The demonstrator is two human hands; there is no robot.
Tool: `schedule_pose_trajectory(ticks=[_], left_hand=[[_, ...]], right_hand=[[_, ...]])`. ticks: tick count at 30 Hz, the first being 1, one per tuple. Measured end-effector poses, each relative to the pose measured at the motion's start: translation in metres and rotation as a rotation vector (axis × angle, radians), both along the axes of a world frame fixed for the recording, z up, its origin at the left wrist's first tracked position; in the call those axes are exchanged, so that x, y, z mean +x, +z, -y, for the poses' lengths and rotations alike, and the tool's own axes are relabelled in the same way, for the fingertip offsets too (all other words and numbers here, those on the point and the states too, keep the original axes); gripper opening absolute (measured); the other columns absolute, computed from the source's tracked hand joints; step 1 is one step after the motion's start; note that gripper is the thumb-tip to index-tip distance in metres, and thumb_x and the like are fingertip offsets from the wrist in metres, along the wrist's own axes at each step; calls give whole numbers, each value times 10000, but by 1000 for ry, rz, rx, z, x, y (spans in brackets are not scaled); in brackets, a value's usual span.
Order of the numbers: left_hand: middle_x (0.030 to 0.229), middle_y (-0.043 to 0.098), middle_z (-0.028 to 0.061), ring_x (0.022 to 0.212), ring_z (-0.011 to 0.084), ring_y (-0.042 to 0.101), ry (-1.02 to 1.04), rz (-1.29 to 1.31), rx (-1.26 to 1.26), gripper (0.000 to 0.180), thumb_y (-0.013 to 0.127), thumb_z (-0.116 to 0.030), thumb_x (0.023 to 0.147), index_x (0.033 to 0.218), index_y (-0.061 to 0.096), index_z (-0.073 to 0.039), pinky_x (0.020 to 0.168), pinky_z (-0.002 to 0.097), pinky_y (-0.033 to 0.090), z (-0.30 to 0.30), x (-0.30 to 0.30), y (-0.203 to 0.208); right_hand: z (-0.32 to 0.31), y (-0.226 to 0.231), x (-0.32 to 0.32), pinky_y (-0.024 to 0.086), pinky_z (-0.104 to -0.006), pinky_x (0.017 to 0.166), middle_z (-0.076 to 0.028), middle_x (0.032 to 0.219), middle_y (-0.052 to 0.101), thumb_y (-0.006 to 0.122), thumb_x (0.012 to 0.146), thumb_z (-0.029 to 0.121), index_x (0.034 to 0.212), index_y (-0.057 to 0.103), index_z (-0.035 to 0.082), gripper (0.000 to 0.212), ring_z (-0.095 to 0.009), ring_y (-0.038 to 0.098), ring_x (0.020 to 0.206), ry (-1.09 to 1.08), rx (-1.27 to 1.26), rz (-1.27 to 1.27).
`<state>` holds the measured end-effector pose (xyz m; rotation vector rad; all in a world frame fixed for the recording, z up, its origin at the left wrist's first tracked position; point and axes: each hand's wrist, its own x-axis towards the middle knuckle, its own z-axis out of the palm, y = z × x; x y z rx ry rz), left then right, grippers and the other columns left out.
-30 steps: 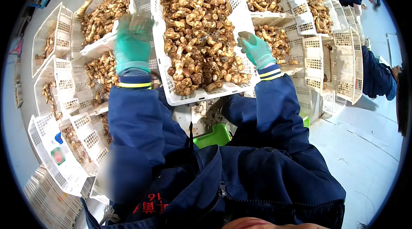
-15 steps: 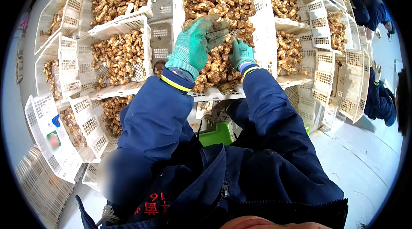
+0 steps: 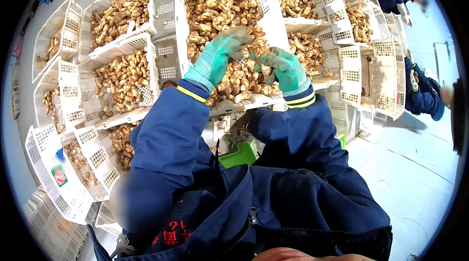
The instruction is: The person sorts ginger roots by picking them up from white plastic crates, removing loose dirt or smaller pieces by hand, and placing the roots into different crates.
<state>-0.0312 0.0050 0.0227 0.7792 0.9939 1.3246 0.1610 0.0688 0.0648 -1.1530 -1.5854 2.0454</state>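
Observation:
Both my hands wear green gloves and are over a white perforated crate (image 3: 181, 21) heaped with brown, thick-stemmed mushrooms (image 3: 220, 19). My left hand (image 3: 221, 54) is over the middle of the heap, fingers stretched out toward the right and the thumb apart. Facing it, my right hand (image 3: 288, 68) has its fingers bent inward and closed around a mushroom (image 3: 266, 69) at the right side of the crate. Its fingers partly cover that mushroom. Another pale brown mushroom (image 3: 259, 46) shows between the two hands.
More mushroom crates stand close by on the left (image 3: 124, 77) and right (image 3: 310, 48). A green plastic object (image 3: 239, 156) is below the crate's front edge, between my legs. Stacked crates (image 3: 56, 222) stand at the lower left. Two people in dark blue work at the far right.
My right hand has lifted from the heap and turned inward, its fingers now curled around a mushroom. My left hand stays over the heap. The whole view has shifted slightly.

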Motion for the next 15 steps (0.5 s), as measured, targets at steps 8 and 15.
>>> schedule_pose_trajectory(ticks=[8, 15], left_hand=[[1083, 592, 105, 981, 179, 580, -17, 375, -108, 368, 518, -231, 919, 1200, 513, 6, 832, 281, 496, 1, 9, -3], [1154, 566, 121, 1040, 192, 567, -103, 375, -23, 384, 459, -164, 928, 1268, 440, 14, 885, 295, 480, -4, 18, 0]], right_hand=[[17, -20, -7, 496, -265, 504, -153, 826, 643, 513, 907, 285, 1121, 542, -35, 386, -175, 603, 566, 107, -279, -339], [12, -27, -10, 477, -246, 454, -123, 706, 625, 549, 881, 282, 873, 596, -39, 325, -181, 598, 529, 83, 12, -53]])
